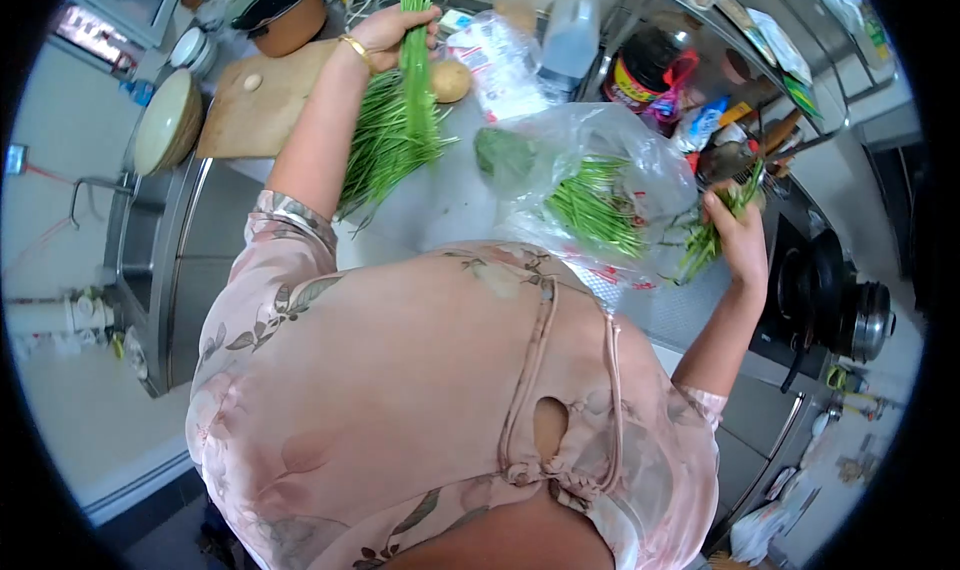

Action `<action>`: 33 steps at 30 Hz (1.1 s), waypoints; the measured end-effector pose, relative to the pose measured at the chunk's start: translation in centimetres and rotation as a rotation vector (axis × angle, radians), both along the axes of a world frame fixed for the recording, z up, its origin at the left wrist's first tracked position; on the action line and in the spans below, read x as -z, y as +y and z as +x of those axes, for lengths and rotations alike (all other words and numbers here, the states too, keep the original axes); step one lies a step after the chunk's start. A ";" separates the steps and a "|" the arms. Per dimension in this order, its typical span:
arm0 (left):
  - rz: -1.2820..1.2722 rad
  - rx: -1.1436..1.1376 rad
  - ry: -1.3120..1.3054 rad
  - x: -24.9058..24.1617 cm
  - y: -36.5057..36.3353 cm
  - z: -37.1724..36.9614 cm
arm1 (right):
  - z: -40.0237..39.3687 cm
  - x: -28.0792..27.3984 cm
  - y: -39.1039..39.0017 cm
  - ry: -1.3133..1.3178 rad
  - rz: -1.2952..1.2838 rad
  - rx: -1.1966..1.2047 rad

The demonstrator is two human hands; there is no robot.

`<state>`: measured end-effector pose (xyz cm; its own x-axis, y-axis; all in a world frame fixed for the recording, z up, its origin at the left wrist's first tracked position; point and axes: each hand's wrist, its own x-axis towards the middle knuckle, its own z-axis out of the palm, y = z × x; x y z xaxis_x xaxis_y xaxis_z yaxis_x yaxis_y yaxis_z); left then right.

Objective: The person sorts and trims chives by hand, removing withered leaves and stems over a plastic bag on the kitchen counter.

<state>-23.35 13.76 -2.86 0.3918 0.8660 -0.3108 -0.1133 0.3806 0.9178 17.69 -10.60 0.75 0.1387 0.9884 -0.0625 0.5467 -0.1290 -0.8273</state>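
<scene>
Fingers of the left hand (392, 34) wrap round long green stems (416, 82) over the counter (452, 208), those of the right hand (740, 232) grip a smaller bunch (703, 245) beside the plastic bag (655, 150), and light, even pressure should prevent bruising.

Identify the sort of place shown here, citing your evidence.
Probably a kitchen, perhaps in a home: a cutting board and a brown pot are in view, and the left hand holds long green stalks.

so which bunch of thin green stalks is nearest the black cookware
The rightmost bunch of green stalks, held in the right hand; the other bunches are all farther left.
</scene>
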 end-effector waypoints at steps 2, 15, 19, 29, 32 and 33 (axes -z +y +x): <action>0.097 0.038 0.288 0.4 -0.4 -3.3 | 0.2 1.4 -0.6 0.035 -0.045 -0.010; 0.511 0.159 1.438 14.0 -0.6 -9.3 | -1.1 3.2 -1.1 0.029 -0.212 -0.041; 0.772 0.005 1.194 11.7 -2.5 -3.8 | 0.0 6.9 -1.2 -0.222 -0.280 -0.056; 0.596 0.824 0.184 6.0 -13.6 17.8 | 2.4 16.6 0.0 -0.468 -0.409 -0.031; 0.745 1.061 0.548 10.5 -15.2 23.7 | 1.8 13.4 -1.8 -0.324 -0.400 0.045; 0.835 1.029 0.644 12.7 -15.6 25.1 | 1.5 11.9 -2.5 -0.272 -0.377 0.070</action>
<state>1.74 -1.88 -15.53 0.9233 0.3096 -0.2273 0.3767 -0.6147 0.6930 19.23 -13.12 -11.15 0.2650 0.8916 -0.3672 0.7166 -0.4369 -0.5437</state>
